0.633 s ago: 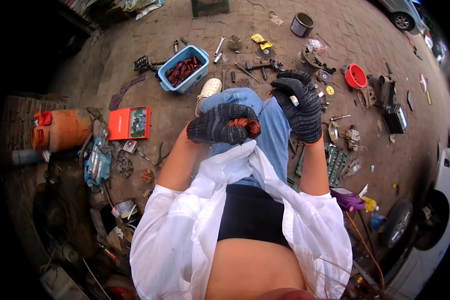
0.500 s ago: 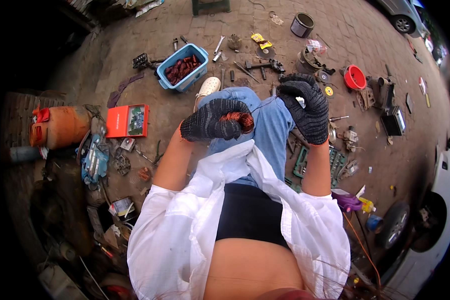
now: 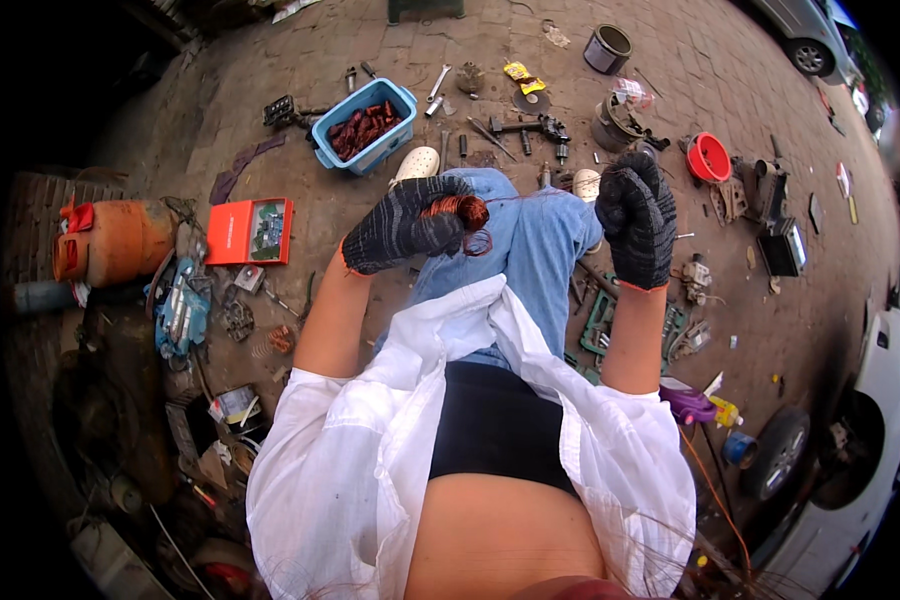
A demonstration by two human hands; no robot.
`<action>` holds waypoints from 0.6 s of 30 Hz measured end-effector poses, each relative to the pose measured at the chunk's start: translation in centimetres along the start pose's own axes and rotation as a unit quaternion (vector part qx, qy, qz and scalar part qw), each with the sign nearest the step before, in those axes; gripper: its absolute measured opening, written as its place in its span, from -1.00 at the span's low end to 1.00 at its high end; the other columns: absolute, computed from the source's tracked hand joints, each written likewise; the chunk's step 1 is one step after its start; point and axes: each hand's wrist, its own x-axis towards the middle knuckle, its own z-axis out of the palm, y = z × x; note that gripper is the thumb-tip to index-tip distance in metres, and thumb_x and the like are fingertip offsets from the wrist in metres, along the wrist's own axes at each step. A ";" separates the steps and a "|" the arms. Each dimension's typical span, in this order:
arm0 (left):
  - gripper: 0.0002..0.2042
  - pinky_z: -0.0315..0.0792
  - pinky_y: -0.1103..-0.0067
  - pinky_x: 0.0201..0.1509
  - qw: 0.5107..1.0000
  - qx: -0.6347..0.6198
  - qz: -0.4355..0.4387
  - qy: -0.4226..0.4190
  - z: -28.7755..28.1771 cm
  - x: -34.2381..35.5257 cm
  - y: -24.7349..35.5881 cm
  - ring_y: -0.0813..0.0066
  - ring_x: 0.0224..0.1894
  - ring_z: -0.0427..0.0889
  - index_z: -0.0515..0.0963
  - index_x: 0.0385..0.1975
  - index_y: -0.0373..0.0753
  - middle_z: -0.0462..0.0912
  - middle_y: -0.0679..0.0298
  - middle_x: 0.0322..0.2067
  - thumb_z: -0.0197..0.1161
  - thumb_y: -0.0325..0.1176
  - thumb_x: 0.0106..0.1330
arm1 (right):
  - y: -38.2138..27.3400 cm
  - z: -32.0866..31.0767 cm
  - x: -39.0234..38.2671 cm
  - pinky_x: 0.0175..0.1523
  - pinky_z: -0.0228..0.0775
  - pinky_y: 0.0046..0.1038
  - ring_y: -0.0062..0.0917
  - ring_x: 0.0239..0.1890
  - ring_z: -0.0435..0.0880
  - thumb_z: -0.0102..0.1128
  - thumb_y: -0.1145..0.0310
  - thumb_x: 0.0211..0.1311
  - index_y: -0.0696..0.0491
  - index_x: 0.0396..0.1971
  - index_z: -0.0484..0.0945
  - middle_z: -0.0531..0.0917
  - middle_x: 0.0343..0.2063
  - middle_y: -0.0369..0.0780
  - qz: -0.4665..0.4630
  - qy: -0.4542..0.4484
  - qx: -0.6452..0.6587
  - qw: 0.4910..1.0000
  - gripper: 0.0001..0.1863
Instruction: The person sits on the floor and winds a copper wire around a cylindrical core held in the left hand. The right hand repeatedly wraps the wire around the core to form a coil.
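My left hand, in a dark grey knitted glove, is closed around a coil of copper wire above my left thigh. A loose loop hangs from the coil's near end. Over the right knee, my right hand, gloved the same way, is clenched in a fist. A faint thin strand of the copper wire runs from the coil across my jeans toward that fist; the end inside the fingers is hidden.
Ahead on the brick ground stands a blue plastic tub of copper coils. A red-orange box and an orange gas cylinder are at left. At right are a red bowl, metal parts and a green tool case. Tools lie ahead.
My right hand has moved slightly right and up and closed into a fist. My left hand with the coil has shifted a little left and up, and a loose wire loop now hangs from the coil.
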 end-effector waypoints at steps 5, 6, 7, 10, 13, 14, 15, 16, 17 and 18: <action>-0.42 0.26 0.76 -0.57 1.000 -0.016 -0.010 0.002 -0.2 -0.1 -0.2 0.71 -0.57 0.42 0.47 -0.21 -0.29 0.52 0.35 -0.55 0.31 0.13 0.00 | 0.5 -0.1 0.1 -0.38 0.33 -0.65 -0.69 -0.47 0.45 0.09 0.59 0.10 0.17 -0.34 0.51 0.52 -0.50 -0.31 -0.144 0.073 -0.280 0.946 -0.89; -0.42 0.26 0.76 -0.57 1.000 -0.021 -0.013 0.006 -0.1 -0.2 -0.3 0.71 -0.57 0.42 0.47 -0.21 -0.29 0.51 0.35 -0.55 0.31 0.13 0.00 | 0.1 0.4 0.1 -0.35 0.34 -0.65 -0.69 -0.44 0.46 0.10 0.60 0.09 0.17 -0.33 0.52 0.54 -0.48 -0.30 -0.145 0.078 -0.282 0.945 -0.87; -0.42 0.26 0.76 -0.57 0.999 -0.025 -0.017 0.010 0.0 -0.3 -0.4 0.71 -0.57 0.42 0.47 -0.22 -0.29 0.51 0.35 -0.56 0.30 0.14 0.00 | -0.2 0.7 0.1 -0.32 0.35 -0.64 -0.69 -0.40 0.48 0.11 0.62 0.08 0.17 -0.32 0.52 0.55 -0.46 -0.29 -0.145 0.083 -0.284 0.944 -0.85; -0.44 0.27 0.76 -0.58 0.999 -0.018 -0.023 0.014 0.0 -0.3 -0.4 0.71 -0.58 0.42 0.48 -0.22 -0.28 0.51 0.36 -0.56 0.29 0.14 0.02 | -0.5 0.7 0.5 -0.21 0.38 -0.62 -0.65 -0.31 0.53 0.18 0.57 0.07 0.18 -0.30 0.52 0.58 -0.40 -0.25 -0.194 0.079 -0.407 0.889 -0.84; -0.45 0.27 0.76 -0.57 1.000 0.014 -0.013 0.012 -0.1 -0.2 -0.3 0.71 -0.57 0.43 0.48 -0.22 -0.28 0.52 0.35 -0.56 0.28 0.13 0.03 | -0.8 0.8 0.7 -0.15 0.39 -0.59 -0.60 -0.28 0.56 0.20 0.55 0.06 0.18 -0.30 0.52 0.59 -0.39 -0.24 -0.227 0.079 -0.470 0.850 -0.83; -0.45 0.28 0.76 -0.57 1.000 0.027 -0.007 0.011 -0.1 -0.1 -0.3 0.71 -0.57 0.43 0.48 -0.22 -0.28 0.52 0.35 -0.56 0.28 0.12 0.04 | -0.9 0.9 0.8 -0.13 0.40 -0.58 -0.59 -0.27 0.57 0.21 0.54 0.05 0.18 -0.30 0.52 0.59 -0.39 -0.24 -0.241 0.075 -0.484 0.838 -0.82; -0.45 0.28 0.76 -0.56 1.000 0.014 -0.003 0.011 -0.1 -0.1 -0.1 0.70 -0.56 0.44 0.48 -0.21 -0.28 0.52 0.35 -0.55 0.29 0.11 0.03 | -1.0 1.3 0.8 -0.13 0.40 -0.57 -0.58 -0.28 0.58 0.21 0.54 0.05 0.18 -0.29 0.52 0.59 -0.38 -0.24 -0.249 0.085 -0.429 0.864 -0.82; -0.46 0.29 0.76 -0.55 1.000 0.000 0.002 0.011 0.1 -0.1 0.2 0.70 -0.55 0.45 0.48 -0.20 -0.28 0.53 0.35 -0.54 0.30 0.10 0.03 | -1.0 2.0 0.7 -0.12 0.41 -0.56 -0.57 -0.28 0.59 0.21 0.54 0.05 0.17 -0.29 0.52 0.60 -0.37 -0.23 -0.256 0.094 -0.372 0.887 -0.81; -0.46 0.30 0.76 -0.55 1.000 -0.013 0.006 0.012 0.2 -0.1 0.3 0.70 -0.53 0.46 0.47 -0.19 -0.28 0.54 0.35 -0.53 0.31 0.09 0.03 | -1.0 2.4 0.5 -0.12 0.41 -0.55 -0.56 -0.29 0.59 0.21 0.54 0.04 0.17 -0.28 0.52 0.60 -0.37 -0.22 -0.261 0.104 -0.314 0.907 -0.80; -0.46 0.32 0.75 -0.53 1.000 -0.023 0.009 0.015 0.3 -0.3 0.2 0.69 -0.53 0.46 0.47 -0.19 -0.28 0.54 0.34 -0.51 0.32 0.07 0.02 | -1.0 2.5 0.0 -0.13 0.41 -0.56 -0.58 -0.30 0.59 0.21 0.53 0.05 0.19 -0.28 0.52 0.60 -0.37 -0.20 -0.271 0.113 -0.380 0.877 -0.80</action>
